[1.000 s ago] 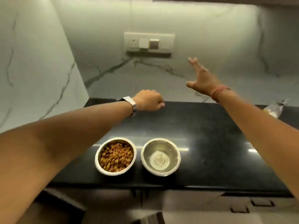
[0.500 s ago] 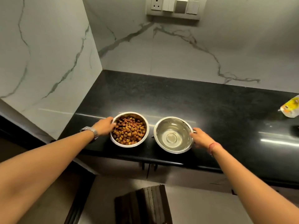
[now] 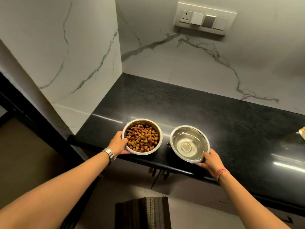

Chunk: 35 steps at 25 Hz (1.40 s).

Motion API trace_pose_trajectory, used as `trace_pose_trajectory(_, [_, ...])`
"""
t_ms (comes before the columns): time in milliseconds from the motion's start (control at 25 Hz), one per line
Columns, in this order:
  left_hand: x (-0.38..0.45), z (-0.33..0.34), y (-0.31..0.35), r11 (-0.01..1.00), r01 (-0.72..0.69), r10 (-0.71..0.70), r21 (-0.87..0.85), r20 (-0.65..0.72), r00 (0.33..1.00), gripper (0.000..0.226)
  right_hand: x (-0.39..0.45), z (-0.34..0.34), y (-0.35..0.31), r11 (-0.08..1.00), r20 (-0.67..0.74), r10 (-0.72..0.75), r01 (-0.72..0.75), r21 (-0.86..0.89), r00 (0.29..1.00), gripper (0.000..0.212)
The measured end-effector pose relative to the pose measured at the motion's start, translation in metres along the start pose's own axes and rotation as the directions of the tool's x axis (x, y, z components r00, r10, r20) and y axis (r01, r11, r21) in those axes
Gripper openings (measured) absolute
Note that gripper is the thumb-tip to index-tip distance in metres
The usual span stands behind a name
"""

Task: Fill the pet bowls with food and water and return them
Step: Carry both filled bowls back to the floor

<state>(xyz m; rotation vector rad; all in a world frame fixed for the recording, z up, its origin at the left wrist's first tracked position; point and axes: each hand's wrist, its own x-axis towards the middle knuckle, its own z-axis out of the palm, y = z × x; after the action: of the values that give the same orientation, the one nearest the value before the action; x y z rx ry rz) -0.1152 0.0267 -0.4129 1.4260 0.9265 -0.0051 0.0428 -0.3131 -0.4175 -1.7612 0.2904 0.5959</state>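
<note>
both bowls are filled; the carrying-back step is starting. left hand (image 3: 119, 143) is gripping the food bowl (image 3: 142, 136), right hand (image 3: 209, 160) is gripping the water bowl (image 3: 189, 143), at the counter (image 3: 231, 123) edge. next they are needing a level lift, lest water spill.

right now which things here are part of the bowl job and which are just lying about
Part of the job:
- round steel bowl of brown kibble, held by the left hand
- round steel bowl of clear water, held by the right hand

Just lying about:
- yellow pouch at the black counter edge
- white switch panel
- dark ribbed mat
</note>
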Motion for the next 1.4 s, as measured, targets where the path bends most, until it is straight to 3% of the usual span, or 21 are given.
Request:
trace_pose_trajectory(240, [-0.044,-0.028,-0.022,0.996,-0.054,0.039,-0.078,-0.173,0.984,0.030,-0.001,0.021,-0.010,0.997,0.061,-0.044,0.048,-0.067,0.997,0.037])
trace_pose_trajectory(560, [-0.132,-0.097,-0.073,0.965,-0.048,-0.062,-0.257,-0.402,0.914,0.026,-0.023,0.104,-0.033,0.930,0.420,-0.094,0.230,-0.287,0.903,0.032])
trace_pose_trajectory(680, [-0.173,-0.134,-0.112,0.938,-0.017,-0.168,-0.346,-0.499,0.850,0.035,-0.044,0.158,-0.035,0.886,0.546,-0.116,0.335,-0.322,0.830,0.029])
trace_pose_trajectory(800, [-0.215,-0.175,-0.160,0.919,-0.001,-0.254,-0.394,-0.596,0.761,0.036,-0.074,0.224,-0.028,0.885,0.668,-0.005,0.314,-0.343,0.745,0.029])
trace_pose_trajectory(1120, [-0.287,-0.295,-0.270,0.902,-0.011,-0.373,-0.432,-0.791,0.486,0.023,-0.166,0.410,0.010,0.843,0.800,0.136,0.356,-0.403,0.584,0.027])
trace_pose_trajectory(1400, [-0.314,-0.431,-0.315,0.818,-0.112,-0.482,-0.565,-0.778,0.403,0.031,-0.246,0.582,0.042,0.803,0.840,0.080,0.466,-0.373,0.536,0.028])
